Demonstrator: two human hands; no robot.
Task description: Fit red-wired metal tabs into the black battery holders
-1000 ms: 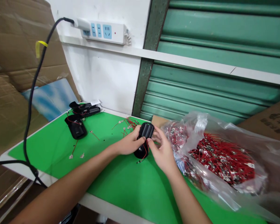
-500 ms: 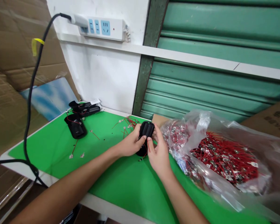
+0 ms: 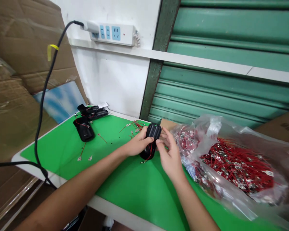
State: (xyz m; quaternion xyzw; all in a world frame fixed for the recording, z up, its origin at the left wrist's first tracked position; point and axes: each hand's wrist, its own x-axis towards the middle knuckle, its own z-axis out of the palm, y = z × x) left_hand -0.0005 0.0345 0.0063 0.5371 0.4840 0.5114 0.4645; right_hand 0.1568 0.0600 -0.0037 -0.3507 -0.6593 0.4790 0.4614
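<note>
A black plastic housing [image 3: 148, 154] with two long grooves in its upper part is tilted up over the green table mat. My left hand [image 3: 140, 142] grips its left side, the thumb lying across the front. A thin red wire runs down the housing, and its small metal end shows near the lower edge. My right hand [image 3: 170, 150] is at the housing's right side with thumb and fingers apart. Its fingertips are close to the edge; whether they touch it I cannot tell.
Right of my hands lies a clear plastic bag [image 3: 214, 189] full of red wires with metal tabs [image 3: 243, 166]. More black housings [image 3: 84, 130] sit at the mat's far left. Loose wired tabs [image 3: 80, 158] are scattered about. A black cable [image 3: 42, 109] hangs from the power strip [image 3: 115, 33].
My right thumb has come away from the front of the housing, and the right fingers have spread. More of the housing and its red wire now shows. The whole view has shifted slightly.
</note>
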